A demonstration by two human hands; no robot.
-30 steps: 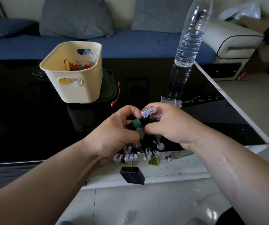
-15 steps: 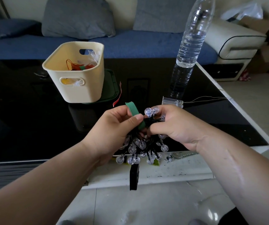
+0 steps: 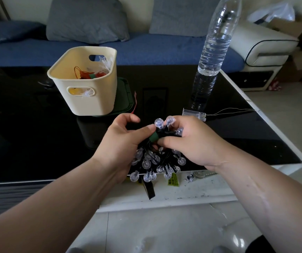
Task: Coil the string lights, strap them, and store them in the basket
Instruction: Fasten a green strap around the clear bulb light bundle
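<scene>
Both hands grasp the coiled string lights [image 3: 153, 159] over the tabletop's near edge — left hand [image 3: 122, 143] thumb pressing the green strap [image 3: 153, 138], right hand [image 3: 195, 143] gripping the bundle — basket [image 3: 91, 99] well apart

At centre frame, the left hand [image 3: 122, 143] and right hand [image 3: 192, 143] grip a coiled bundle of string lights [image 3: 155, 161], thumbs pressing a green strap [image 3: 153, 138] around it. A cream basket [image 3: 91, 99] sits upper left on the black table [image 3: 28, 134], a water bottle [image 3: 215, 52] upper right.
</scene>
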